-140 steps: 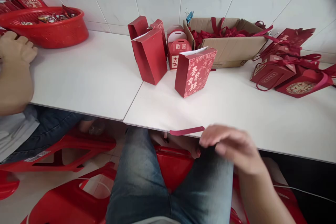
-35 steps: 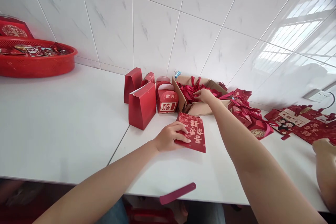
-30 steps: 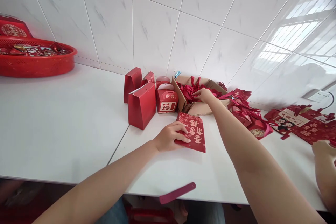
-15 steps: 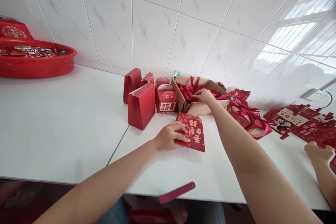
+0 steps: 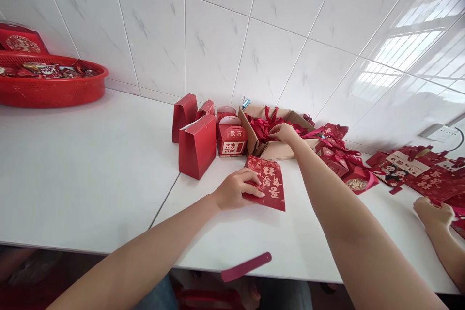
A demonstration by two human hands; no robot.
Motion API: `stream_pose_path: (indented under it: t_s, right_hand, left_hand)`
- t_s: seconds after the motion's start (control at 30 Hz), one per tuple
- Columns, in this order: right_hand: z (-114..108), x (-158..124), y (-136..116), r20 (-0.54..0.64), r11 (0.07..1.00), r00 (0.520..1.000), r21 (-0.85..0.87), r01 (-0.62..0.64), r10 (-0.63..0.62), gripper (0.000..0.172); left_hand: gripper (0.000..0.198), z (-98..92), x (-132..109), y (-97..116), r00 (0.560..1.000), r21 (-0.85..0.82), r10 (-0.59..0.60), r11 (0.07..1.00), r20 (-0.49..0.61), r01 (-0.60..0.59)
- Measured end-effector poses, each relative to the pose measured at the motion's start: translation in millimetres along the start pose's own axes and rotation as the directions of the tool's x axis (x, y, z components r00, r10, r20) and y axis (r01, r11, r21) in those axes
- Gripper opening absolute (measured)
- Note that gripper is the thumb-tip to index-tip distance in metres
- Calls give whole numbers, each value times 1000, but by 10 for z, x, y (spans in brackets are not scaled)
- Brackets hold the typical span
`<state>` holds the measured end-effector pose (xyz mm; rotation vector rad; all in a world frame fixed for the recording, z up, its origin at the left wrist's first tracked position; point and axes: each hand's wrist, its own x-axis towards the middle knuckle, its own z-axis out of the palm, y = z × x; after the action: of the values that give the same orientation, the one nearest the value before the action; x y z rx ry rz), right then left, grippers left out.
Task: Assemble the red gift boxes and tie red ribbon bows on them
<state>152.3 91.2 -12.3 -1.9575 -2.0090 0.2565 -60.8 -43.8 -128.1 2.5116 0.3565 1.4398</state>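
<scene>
My left hand (image 5: 238,189) is closed on a flat red paper gift box (image 5: 271,184) with pale Chinese characters, holding it just above the white table. Over the cardboard box (image 5: 278,150), my right hand (image 5: 285,133) reaches down with its fingers pinched among the red ribbons (image 5: 259,126). The fingertips are partly hidden there. Left of the cardboard box stand upright red gift boxes (image 5: 198,147), one with a cream label (image 5: 233,148).
A red plastic basket (image 5: 54,92) of wrapped sweets is at the far left. A dark pink strip (image 5: 246,267) juts over the table's front edge. Ribboned red boxes (image 5: 358,181) lie at right, near another person's hand (image 5: 434,210) and a power strip (image 5: 439,131).
My hands stay almost where they were, the right one still among the ribbons. The other person's hand at the right has shifted slightly left.
</scene>
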Motion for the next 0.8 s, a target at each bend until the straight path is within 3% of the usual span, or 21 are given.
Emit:
stream_pose_path:
  t_s: [0.23,0.33,0.43,0.6,0.67,0.73,0.8]
  right_hand:
    - [5,18,6,-15,999,1000,37,-1,1,7]
    - [26,10,15,-123,997,992,79,16,-6,8]
    - [33,-38,13,-312,988,950,139,65,-18,16]
    - [-111,-228,-14,-564,958,825,223,178,-22,17]
    - [-246,-391,-44,-691,916,721,252,312,-55,14]
    - [-393,-639,-96,-812,841,570,217,496,-127,13]
    - [-503,-960,-161,-847,783,497,174,597,-191,15]
  left_hand:
    - [7,11,-6,-8,999,14,-26,1000,34,26]
    - [7,10,-4,2,999,20,-19,1000,35,18]
    - [7,6,8,18,1000,26,-6,1000,14,5]
    - [11,-2,28,32,998,38,-38,999,52,36]
    - [12,-8,34,34,997,33,-42,999,58,40]
    - [11,-19,43,35,998,25,-36,999,44,35]
    - [10,-44,56,37,999,12,-34,999,26,33]
